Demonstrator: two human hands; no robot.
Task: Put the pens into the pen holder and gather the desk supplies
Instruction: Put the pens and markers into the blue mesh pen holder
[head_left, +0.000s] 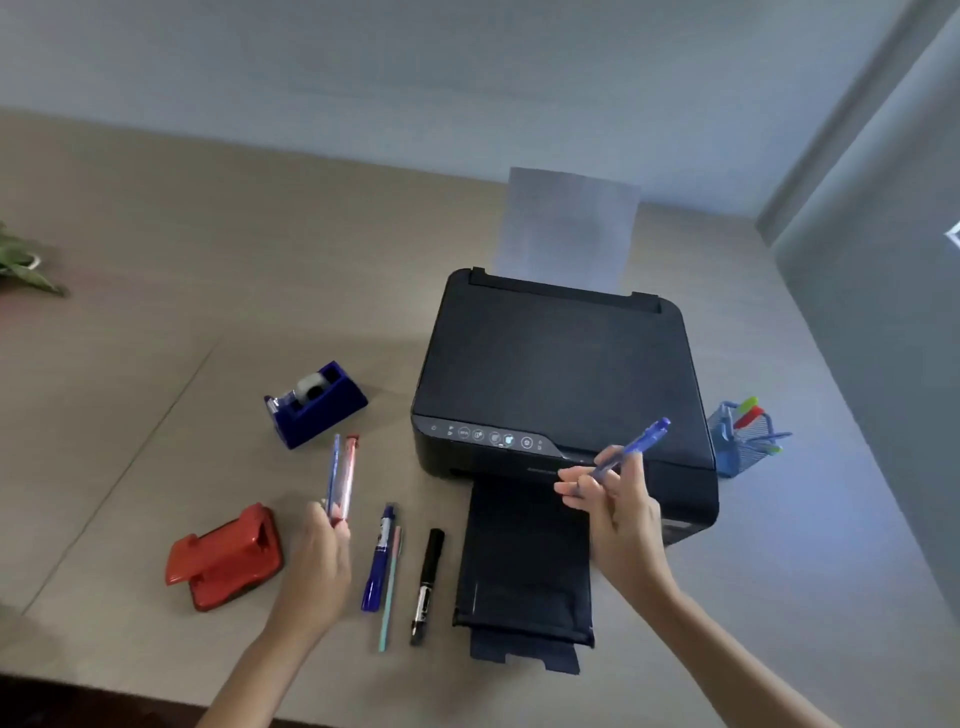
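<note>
Two pens stand nearly upright in the left hand, its grip closed on their lower ends, while the right hand pinches a blue pen slanting up-right toward the mesh pen holder beside the printer on the bench.

Plant cut by left edge; pen holder contents blurred; printer panel icons illegible.
</note>
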